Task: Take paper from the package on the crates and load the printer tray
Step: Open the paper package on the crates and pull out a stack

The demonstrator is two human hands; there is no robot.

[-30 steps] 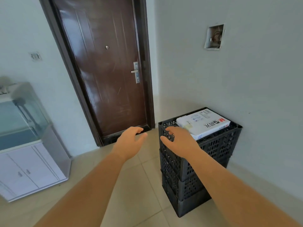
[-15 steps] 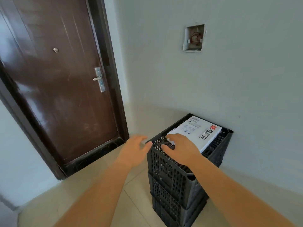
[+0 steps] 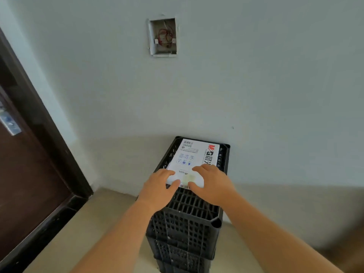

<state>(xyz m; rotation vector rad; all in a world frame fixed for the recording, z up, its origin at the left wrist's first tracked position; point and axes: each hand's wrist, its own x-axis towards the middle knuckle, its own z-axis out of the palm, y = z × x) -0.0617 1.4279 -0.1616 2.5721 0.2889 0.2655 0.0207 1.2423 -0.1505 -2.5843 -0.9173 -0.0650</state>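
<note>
A white paper package [image 3: 194,157] with red and black print lies flat on top of a stack of black perforated crates [image 3: 185,223] against the wall. My left hand [image 3: 158,189] rests on the package's near left corner, thumb along its near edge. On the near right part lies my right hand [image 3: 211,184], fingers spread on top and thumb at the near edge. Both hands touch the package, which still lies on the crate. No printer is in view.
A dark brown door [image 3: 23,174] with a metal handle plate [image 3: 9,123] stands at the left. An open wall box with red wires [image 3: 163,37] sits above the crates. Tiled floor [image 3: 78,233] lies between door and crates.
I have stepped closer and turned right, so the crates are now straight ahead. Both hands moved forward from the crate's near rim onto the near end of the package.
</note>
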